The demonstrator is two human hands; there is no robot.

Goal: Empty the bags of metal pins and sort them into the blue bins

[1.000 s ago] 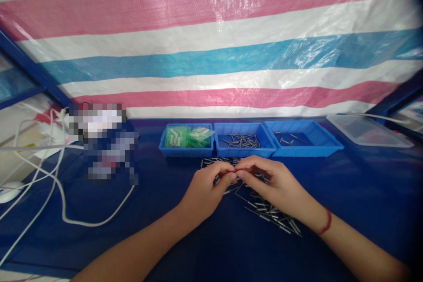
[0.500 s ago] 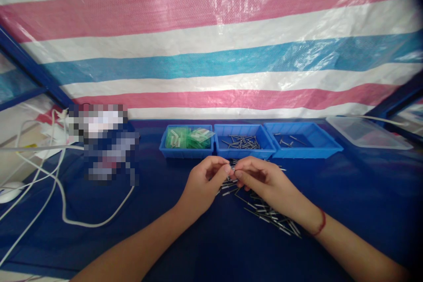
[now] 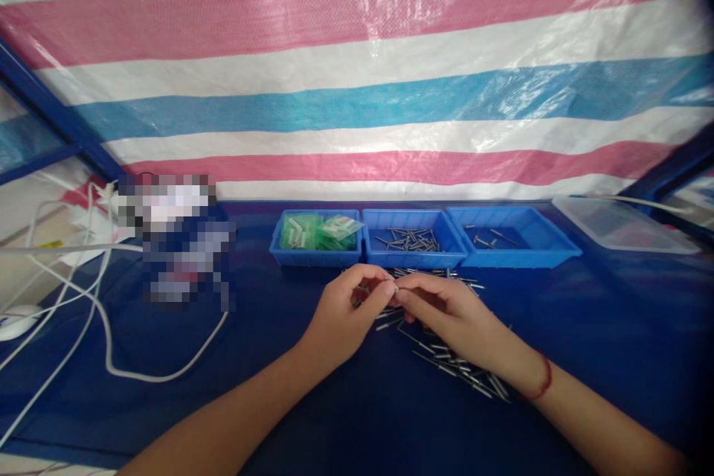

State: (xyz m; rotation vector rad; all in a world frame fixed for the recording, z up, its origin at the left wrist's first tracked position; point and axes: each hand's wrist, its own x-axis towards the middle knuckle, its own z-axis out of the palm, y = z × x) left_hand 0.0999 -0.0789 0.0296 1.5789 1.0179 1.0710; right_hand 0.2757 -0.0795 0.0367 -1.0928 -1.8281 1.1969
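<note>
My left hand (image 3: 352,312) and my right hand (image 3: 454,312) meet fingertip to fingertip over the middle of the table. Both are closed in a pinch around a small pale, shiny thing (image 3: 396,288); the fingers hide most of it, so its kind cannot be made out. Loose blind rivets (image 3: 454,364), silver with long thin pins, lie in a pile under and beside my hands. Just behind stands a blue bin (image 3: 413,260) holding more rivets.
Left of it, another blue bin (image 3: 317,260) contains green plastic packets (image 3: 301,232). A third bin (image 3: 535,256) on the right holds a few rivets. A clear plastic lid (image 3: 619,227) lies at the far right. White cables (image 3: 139,379) run across the table's left side.
My fingertips have drawn slightly closer together around the small thing, my right-hand fingers shifting a little. The bins and the rivet pile stay put.
</note>
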